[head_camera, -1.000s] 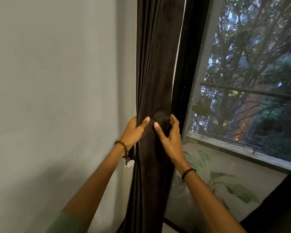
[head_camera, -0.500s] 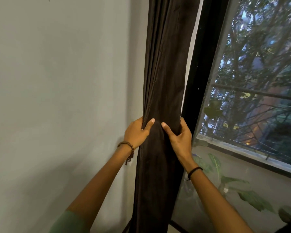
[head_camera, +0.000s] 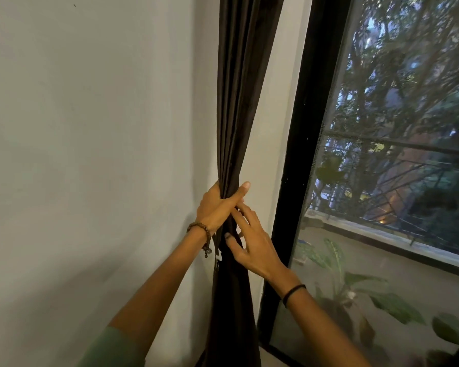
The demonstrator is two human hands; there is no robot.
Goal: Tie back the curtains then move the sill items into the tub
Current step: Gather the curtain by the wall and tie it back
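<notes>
A dark brown curtain hangs bunched against the pale wall, left of the black window frame. My left hand grips the gathered folds at mid height, its thumb stretched across the front. Just below it, my right hand touches the curtain; its fingers are spread and its thumb presses the fabric. A small white tag or thread end hangs by the curtain under my left wrist. Neither the sill items nor the tub are in view.
The black window frame stands right of the curtain, with a mesh screen over the glass. Beyond the glass are a leafy potted plant, a ledge, railings and trees. The grey wall fills the left.
The curtain has been squeezed into a narrower bunch. My left hand has closed round it, and my right hand has slid lower, below the left hand.
</notes>
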